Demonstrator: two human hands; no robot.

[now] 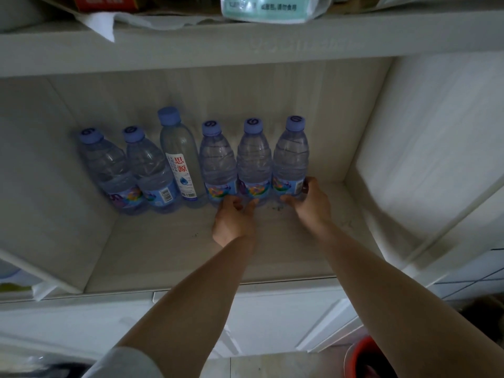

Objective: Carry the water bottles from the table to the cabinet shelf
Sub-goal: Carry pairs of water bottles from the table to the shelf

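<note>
Water bottles (218, 165) stand in a row of six along the back of the cabinet shelf (169, 257), all upright with pale blue caps. The third from the left is the tall bottle (180, 165), which has a white label with red characters; the other five are shorter and carry coloured labels. The three on the right stand touching one another, nearer the shelf's right wall than its left.

The right hand (311, 205) wraps the base of the rightmost bottle (290, 162), with its thumb on the right side of the label and its fingers (289, 199) curled round the front. The left hand (234, 218) rests in front of the fourth bottle (217, 166) and fifth bottle (254, 165); its fingers are loosely spread and touch the bottoms of both without closing on either.

Above, an upper shelf (218, 45) holds a green-banded package (261, 8) and a white cloth (103, 23). A red bucket (362, 356) sits on the floor at lower right.
</note>
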